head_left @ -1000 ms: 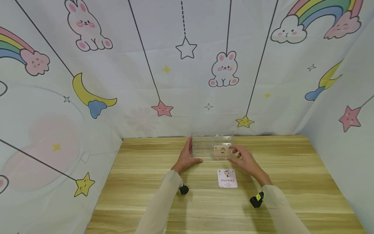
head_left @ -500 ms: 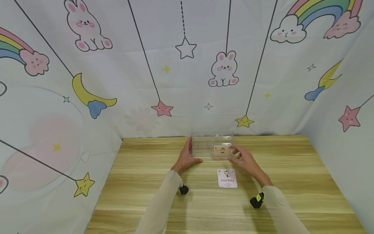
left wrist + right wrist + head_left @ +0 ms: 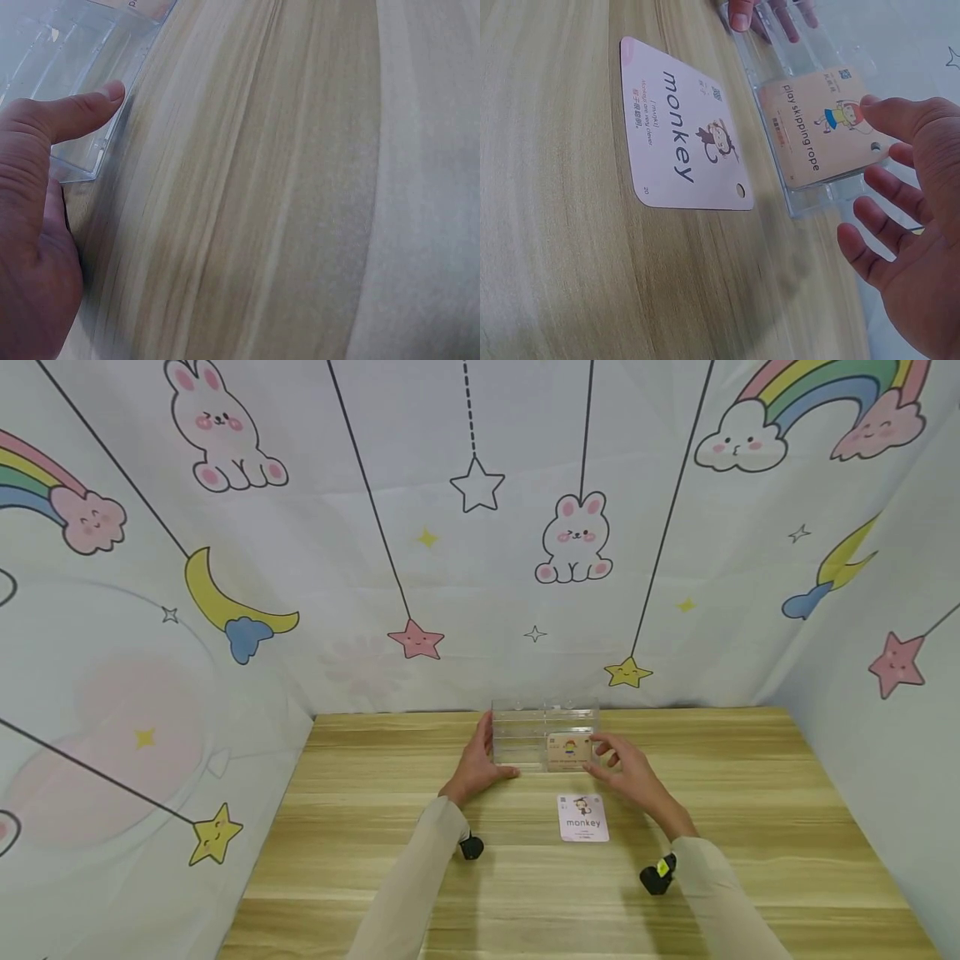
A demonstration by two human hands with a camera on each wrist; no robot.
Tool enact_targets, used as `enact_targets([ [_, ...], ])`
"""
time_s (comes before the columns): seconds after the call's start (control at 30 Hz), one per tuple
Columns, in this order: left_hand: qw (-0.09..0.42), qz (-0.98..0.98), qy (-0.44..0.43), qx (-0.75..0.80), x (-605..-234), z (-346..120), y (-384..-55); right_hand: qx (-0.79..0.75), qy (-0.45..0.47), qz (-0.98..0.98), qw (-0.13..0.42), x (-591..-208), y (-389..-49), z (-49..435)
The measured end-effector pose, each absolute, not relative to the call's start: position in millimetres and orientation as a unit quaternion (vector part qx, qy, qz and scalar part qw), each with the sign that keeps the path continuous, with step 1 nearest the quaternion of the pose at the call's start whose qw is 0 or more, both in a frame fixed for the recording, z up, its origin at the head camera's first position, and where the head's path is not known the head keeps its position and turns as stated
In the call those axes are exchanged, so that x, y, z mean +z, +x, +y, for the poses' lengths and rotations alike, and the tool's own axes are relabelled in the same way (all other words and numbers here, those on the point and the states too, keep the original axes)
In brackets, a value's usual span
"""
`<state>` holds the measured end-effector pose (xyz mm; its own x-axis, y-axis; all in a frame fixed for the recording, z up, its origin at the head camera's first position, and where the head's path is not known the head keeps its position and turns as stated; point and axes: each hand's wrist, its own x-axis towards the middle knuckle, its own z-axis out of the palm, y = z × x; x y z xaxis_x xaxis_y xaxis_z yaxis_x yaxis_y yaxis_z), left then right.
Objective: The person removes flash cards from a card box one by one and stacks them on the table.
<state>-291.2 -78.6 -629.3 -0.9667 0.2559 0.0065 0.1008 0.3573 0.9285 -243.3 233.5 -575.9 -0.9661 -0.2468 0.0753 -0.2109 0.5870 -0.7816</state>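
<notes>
A clear plastic rack (image 3: 519, 743) with several compartments stands at the back of the table. My left hand (image 3: 472, 768) grips its left side, the thumb (image 3: 86, 112) along the front edge and the fingers around the side. In the right front compartment leans a "play skipping rope" flashcard (image 3: 817, 135), a stack's edge showing beneath it. My right hand (image 3: 633, 777) pinches at the card's right side with thumb (image 3: 892, 112) and index finger; the index tip is partly hidden. Its other fingers are bent and apart. A pink "monkey" flashcard (image 3: 583, 817) lies flat in front of the rack.
The wood-grain table (image 3: 360, 860) ends at a white cartoon-printed cloth (image 3: 457, 560) just behind the rack. More cloth rises on the left and right. Black wrist cameras (image 3: 471, 847) sit under both forearms.
The skipping rope card has shifted very slightly left in its compartment. Both hands stay almost where they were, and the monkey card has not moved.
</notes>
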Motion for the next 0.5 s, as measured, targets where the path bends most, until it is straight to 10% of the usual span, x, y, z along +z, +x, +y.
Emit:
enact_targets([
  [0.5,0.048,0.804,0.121,0.580,-630.7,-78.3,-290.3,-0.457,-0.128,0.880,-0.010,-576.3,-244.3,229.9],
])
